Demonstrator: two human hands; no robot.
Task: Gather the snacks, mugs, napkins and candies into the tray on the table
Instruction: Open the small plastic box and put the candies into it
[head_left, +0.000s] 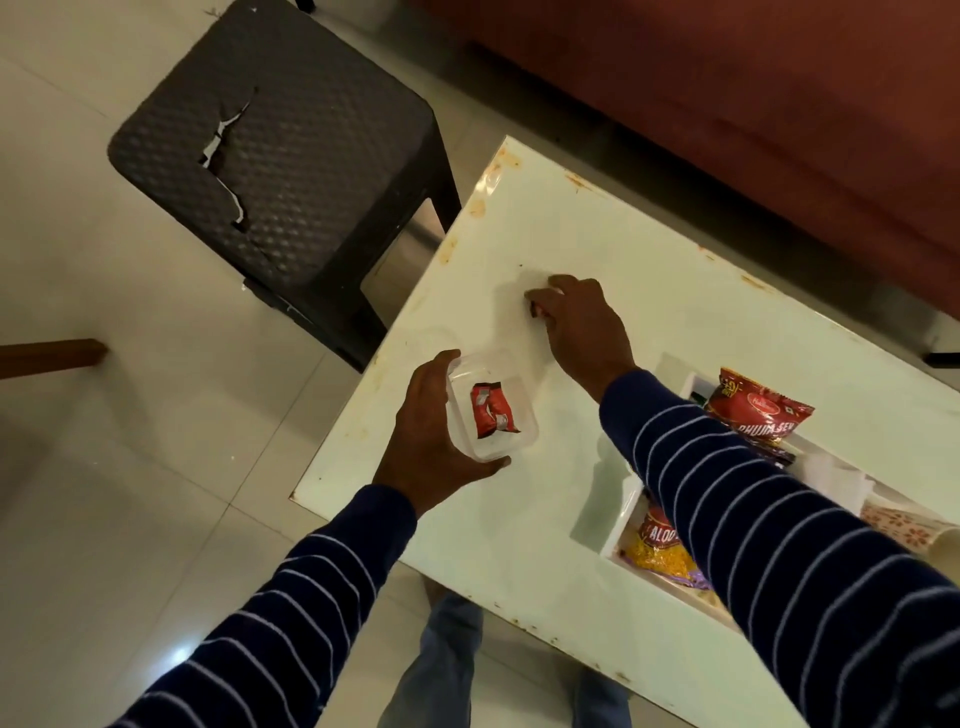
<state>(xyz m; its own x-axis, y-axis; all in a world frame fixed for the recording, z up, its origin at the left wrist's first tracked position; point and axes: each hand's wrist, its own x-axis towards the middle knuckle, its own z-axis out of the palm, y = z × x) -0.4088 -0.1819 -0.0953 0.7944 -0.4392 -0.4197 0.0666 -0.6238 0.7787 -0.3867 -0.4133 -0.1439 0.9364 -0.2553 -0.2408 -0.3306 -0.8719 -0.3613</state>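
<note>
Spanning the frame, the white table (597, 519) carries the white tray (621, 512), which holds a red snack packet (756, 405) and a yellow one (660, 556). The left hand (431, 436) grips a clear container (491, 405) with red candies (491, 408) inside, while the right hand (584, 325) pinches a small candy (535, 310) on the tabletop.

- Clear plastic container (493, 410), held above the table edge, holds red-wrapped candies (491, 409).
- White tray (621, 519) on the table holds a red snack packet (756, 405), a yellow one (660, 551) and white napkins (836, 480).
</note>
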